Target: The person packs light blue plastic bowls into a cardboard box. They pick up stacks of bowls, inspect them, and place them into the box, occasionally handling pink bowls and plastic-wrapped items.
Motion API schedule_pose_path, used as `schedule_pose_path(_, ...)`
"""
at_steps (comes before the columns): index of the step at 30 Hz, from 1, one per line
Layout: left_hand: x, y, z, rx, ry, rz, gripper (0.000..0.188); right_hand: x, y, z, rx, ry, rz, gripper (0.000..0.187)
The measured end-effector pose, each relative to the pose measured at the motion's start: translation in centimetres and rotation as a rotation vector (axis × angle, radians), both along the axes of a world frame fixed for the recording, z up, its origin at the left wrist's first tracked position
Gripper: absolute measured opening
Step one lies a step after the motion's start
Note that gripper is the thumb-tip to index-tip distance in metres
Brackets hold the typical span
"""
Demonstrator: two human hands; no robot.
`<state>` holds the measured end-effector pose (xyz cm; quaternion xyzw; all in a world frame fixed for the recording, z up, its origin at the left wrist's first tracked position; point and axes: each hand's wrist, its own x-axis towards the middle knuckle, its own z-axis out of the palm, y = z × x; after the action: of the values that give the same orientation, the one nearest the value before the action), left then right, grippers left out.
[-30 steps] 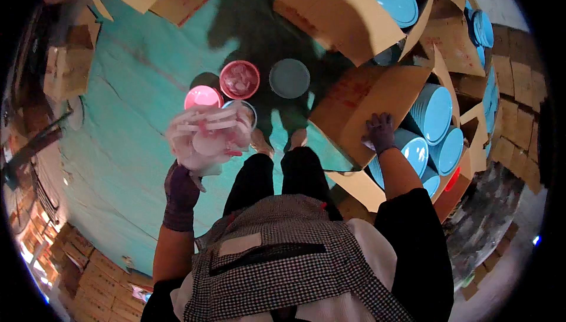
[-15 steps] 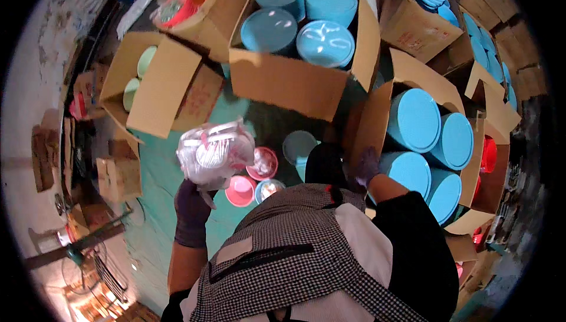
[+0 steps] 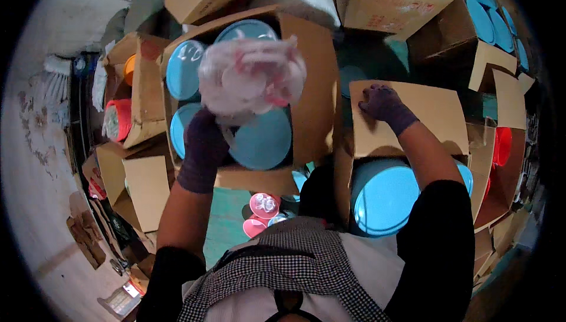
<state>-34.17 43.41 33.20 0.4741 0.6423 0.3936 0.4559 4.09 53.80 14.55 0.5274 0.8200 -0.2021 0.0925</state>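
Note:
My left hand (image 3: 205, 145), in a dark purple glove, grips a clear plastic bag (image 3: 250, 80) by its lower end. Blurred white and pink pieces show through it. The bag hangs above an open carton (image 3: 309, 86) of round blue plastic tubs (image 3: 263, 139), hiding part of them. My right hand (image 3: 386, 105), gloved alike, has its fingers curled at the far edge of a cardboard flap (image 3: 413, 119). This flap covers part of a second carton, where more blue tubs (image 3: 386, 197) show below it.
Small pink tubs (image 3: 263, 205) stand on the green floor covering (image 3: 223, 219) near my body. Further cartons surround me: one with red tubs (image 3: 503, 145) at the right, one with blue tubs (image 3: 483, 20) at the far right, one with orange and red items (image 3: 119, 119) at the left.
My left hand has carried the bag away from me, over the carton of blue tubs. My right hand has moved from the right carton's side to its flap, which now lies partly over the tubs.

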Motion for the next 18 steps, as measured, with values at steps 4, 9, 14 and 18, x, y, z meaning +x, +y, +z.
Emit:
schedule_pose_path(4, 2.5, 13.3, -3.5, 0.043, -0.411, -0.058, 0.033, 3.2, 5.3, -11.8, -0.658, -0.044, 0.146, 0.048)
schedule_pose_path(9, 3.1, 24.5, -9.7, -0.014, -0.775, -0.112, 0.044, 0.8, 7.0, -23.6, -0.754, -0.225, 0.077, 0.046)
schedule_pose_path(14, -0.3, 29.4, -15.1, -0.091, -1.079, -0.238, 0.053, -0.5, 8.4, -35.7, -0.686, -0.133, -0.253, 0.050)
schedule_pose_path(18, -0.1, 29.2, -16.7, -0.100, -1.079, -0.279, 0.055, 1.5, 8.5, -49.9, -0.619, 0.121, -0.667, 0.055)
